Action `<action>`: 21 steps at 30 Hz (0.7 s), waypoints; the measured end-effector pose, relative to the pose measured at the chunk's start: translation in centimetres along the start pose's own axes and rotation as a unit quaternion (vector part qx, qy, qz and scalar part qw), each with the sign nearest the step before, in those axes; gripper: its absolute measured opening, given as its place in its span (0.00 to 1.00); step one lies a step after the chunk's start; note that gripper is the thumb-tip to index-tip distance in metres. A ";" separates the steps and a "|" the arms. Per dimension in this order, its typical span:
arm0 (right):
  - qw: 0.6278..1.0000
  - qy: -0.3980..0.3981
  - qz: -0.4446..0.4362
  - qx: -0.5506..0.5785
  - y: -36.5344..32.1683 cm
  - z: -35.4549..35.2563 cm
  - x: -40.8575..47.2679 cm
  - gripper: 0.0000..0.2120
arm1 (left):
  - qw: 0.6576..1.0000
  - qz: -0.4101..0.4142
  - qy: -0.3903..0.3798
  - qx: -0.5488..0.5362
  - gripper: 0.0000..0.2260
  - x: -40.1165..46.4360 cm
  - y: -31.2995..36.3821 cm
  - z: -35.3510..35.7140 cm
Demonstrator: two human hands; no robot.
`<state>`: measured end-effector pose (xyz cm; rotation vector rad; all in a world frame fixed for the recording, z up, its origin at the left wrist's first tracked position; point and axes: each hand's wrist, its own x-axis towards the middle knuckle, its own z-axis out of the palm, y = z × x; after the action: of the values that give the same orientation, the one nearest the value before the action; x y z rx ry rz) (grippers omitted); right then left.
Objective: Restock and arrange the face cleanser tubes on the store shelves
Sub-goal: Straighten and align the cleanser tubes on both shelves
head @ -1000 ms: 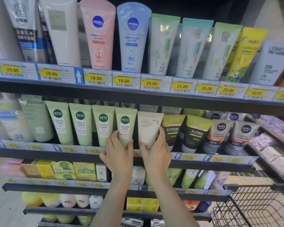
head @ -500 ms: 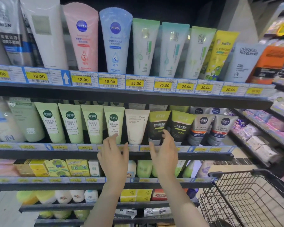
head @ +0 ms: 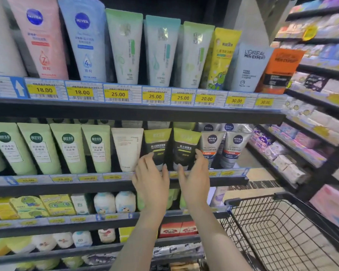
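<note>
Flanking black tubes (head: 170, 149): both hands (head: 172, 182).

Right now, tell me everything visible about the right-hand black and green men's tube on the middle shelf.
The right-hand black and green tube stands cap down at the front of the middle shelf, leaning slightly. Its crimped top is lime green and its glossy, plastic-looking body is black with white characters. The right hand covers its lower part, fingertips at its right edge; whether they touch is unclear.

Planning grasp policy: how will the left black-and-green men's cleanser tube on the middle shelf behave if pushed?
The left black-and-green plastic cleanser tube stands on its narrow cap with the wide end up, so it probably tips easily. It looks like soft plastic, likely to dent. Its glossy surface may be slippery.
</note>
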<state>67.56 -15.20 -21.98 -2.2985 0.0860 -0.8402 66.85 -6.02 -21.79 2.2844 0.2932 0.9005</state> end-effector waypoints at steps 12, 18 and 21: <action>0.999 -0.009 0.000 -0.044 0.9 1.8 2.0 0.37 | 0.994 -0.097 0.032 0.037 0.29 0.6 0.4 3.8; 0.998 0.003 -0.004 -0.062 1.2 2.2 2.9 0.38 | 0.989 -0.146 0.023 0.028 0.31 0.8 0.7 4.5; 0.998 0.012 -0.002 -0.063 1.3 2.3 3.3 0.40 | 0.985 -0.170 0.028 0.026 0.31 0.9 1.0 4.8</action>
<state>71.72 -15.80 -22.23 -2.4069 0.1486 -0.8872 70.75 -8.77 -23.25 2.1671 0.7161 0.7869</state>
